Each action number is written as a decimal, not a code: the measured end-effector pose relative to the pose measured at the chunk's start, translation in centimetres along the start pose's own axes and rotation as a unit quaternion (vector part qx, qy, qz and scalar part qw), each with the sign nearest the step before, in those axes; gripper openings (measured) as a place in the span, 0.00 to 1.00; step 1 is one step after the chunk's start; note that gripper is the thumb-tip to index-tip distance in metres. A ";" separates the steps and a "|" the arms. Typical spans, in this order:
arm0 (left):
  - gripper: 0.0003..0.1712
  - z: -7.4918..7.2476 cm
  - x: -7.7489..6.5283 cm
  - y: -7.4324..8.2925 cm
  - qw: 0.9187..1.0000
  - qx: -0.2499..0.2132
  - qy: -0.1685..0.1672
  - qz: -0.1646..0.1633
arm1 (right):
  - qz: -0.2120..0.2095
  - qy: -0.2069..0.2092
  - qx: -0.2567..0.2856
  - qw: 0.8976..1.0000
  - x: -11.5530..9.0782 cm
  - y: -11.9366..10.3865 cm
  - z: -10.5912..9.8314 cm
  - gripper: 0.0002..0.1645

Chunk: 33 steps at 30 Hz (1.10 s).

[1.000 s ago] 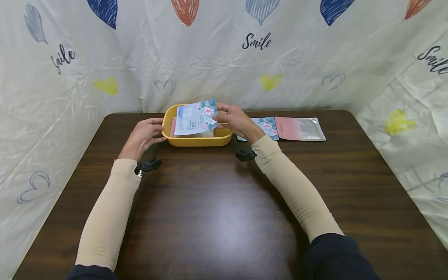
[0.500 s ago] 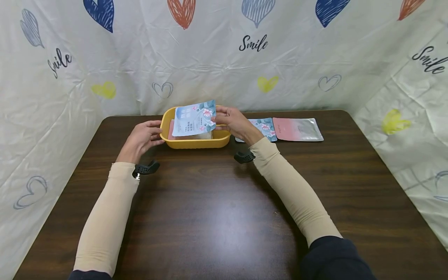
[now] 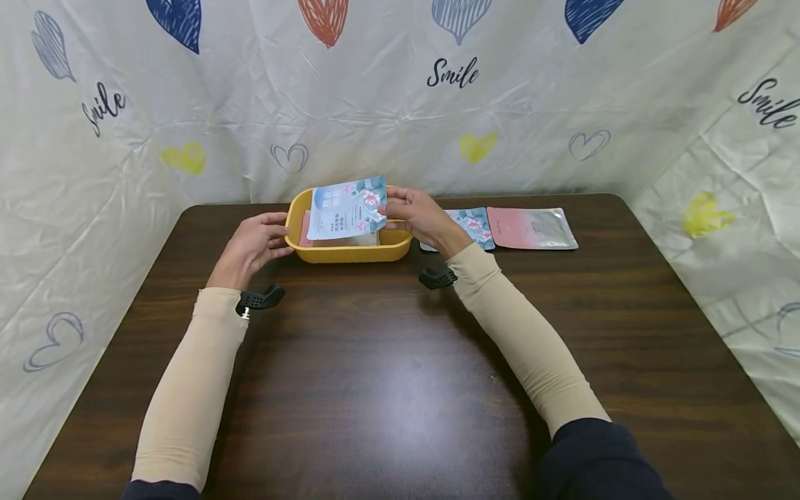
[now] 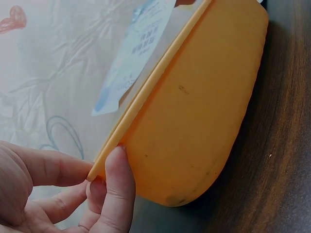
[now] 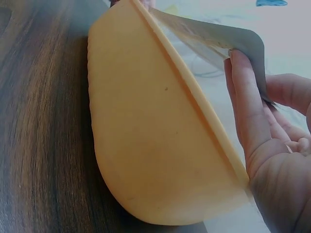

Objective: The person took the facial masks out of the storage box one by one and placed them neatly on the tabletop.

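A yellow plastic basin stands near the table's back edge. At its left end my left hand pinches the rim; the left wrist view shows a finger and thumb on either side of the rim. My right hand holds a light blue, flower-printed sachet by its right edge, tilted over the basin's opening. In the right wrist view the sachet's silvery back shows, pinched between thumb and fingers. Beneath it in the basin lie a pink packet and a pale one, both mostly covered.
To the right of the basin another blue flowered sachet lies flat, partly behind my right hand. Beside it is a pink and silver sachet. A white printed curtain hangs right behind the dark wooden table.
The head view has shifted very slightly. Both hands keep their holds, and the sachet stays over the basin at nearly the same tilt.
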<state>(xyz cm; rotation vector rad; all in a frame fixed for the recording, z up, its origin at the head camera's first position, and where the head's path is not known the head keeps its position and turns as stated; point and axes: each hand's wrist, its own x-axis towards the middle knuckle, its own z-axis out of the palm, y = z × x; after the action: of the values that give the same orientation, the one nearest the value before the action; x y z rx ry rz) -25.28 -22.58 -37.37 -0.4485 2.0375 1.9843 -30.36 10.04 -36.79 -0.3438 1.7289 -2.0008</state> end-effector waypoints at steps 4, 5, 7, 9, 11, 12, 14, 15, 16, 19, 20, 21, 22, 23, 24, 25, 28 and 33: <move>0.29 0.0 0.1 0.3 1.000 -0.008 -0.001 -0.002 | -0.003 -0.006 0.007 1.000 0.1 -0.4 0.0 0.30; 0.29 -0.1 0.1 0.4 1.000 -0.009 -0.001 -0.002 | -0.004 -0.006 0.007 1.000 0.1 -0.5 0.0 0.31; 0.29 0.0 0.2 0.4 1.000 -0.010 -0.002 -0.002 | -0.001 -0.004 0.010 1.000 0.0 -0.7 0.0 0.32; 0.29 0.0 0.2 0.5 1.000 -0.008 0.000 -0.003 | 0.003 -0.003 0.012 1.000 -0.1 -0.8 0.1 0.32; 0.29 -0.1 0.2 0.4 1.000 -0.007 -0.001 -0.004 | 0.006 -0.001 0.014 1.000 -0.2 -0.9 0.1 0.33; 0.29 -0.1 0.2 0.4 1.000 -0.007 -0.001 -0.005 | 0.009 -0.001 0.016 1.000 -0.3 -0.9 0.2 0.33; 0.29 -0.1 0.2 0.4 1.000 -0.010 0.000 -0.005 | 0.011 0.000 0.016 1.000 -0.6 -1.1 0.2 0.33; 0.29 -0.1 0.2 0.4 1.000 -0.011 0.000 -0.005 | 0.011 0.001 0.016 1.000 -0.7 -1.1 0.3 0.33; 0.29 -0.1 0.2 0.3 1.000 -0.012 0.000 -0.006 | 0.011 0.002 0.016 1.000 -0.8 -1.2 0.2 0.33; 0.29 -0.1 0.2 0.3 1.000 -0.016 0.000 -0.005 | 0.009 0.010 0.015 1.000 -1.3 -1.4 0.2 0.33; 0.29 -0.1 0.2 0.3 1.000 -0.017 0.000 -0.006 | 0.010 0.015 0.013 1.000 -1.5 -1.5 0.1 0.33; 0.29 0.0 0.2 0.3 1.000 -0.018 -0.001 -0.005 | 0.009 0.019 0.011 1.000 -1.7 -1.5 0.1 0.32; 0.30 0.0 0.2 0.3 1.000 -0.018 -0.002 -0.005 | 0.010 0.023 0.011 1.000 -1.9 -1.6 0.0 0.32; 0.30 0.0 0.2 0.3 1.000 -0.019 -0.002 -0.005 | 0.011 0.028 0.009 1.000 -2.1 -1.6 -0.1 0.31; 0.30 0.0 0.1 0.3 1.000 -0.020 -0.003 -0.005 | 0.012 0.031 0.007 0.999 -2.3 -1.7 -0.2 0.31; 0.30 0.0 0.1 0.3 1.000 -0.021 -0.003 -0.006 | 0.013 0.034 0.004 0.999 -2.6 -1.7 -0.3 0.31; 0.30 0.0 0.1 0.3 1.000 -0.022 -0.004 -0.007 | 0.014 0.043 0.006 0.999 -3.2 -1.8 -0.6 0.30; 0.30 -0.1 0.0 0.3 1.000 -0.018 -0.001 -0.006 | 0.011 0.056 0.014 0.998 -4.2 -2.0 -1.2 0.30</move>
<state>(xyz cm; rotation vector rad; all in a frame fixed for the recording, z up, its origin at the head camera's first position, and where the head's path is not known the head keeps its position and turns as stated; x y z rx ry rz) -25.37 -22.64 -37.13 -0.4646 1.9955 2.0174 -27.73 13.34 -34.54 -0.2067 1.7616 -2.0624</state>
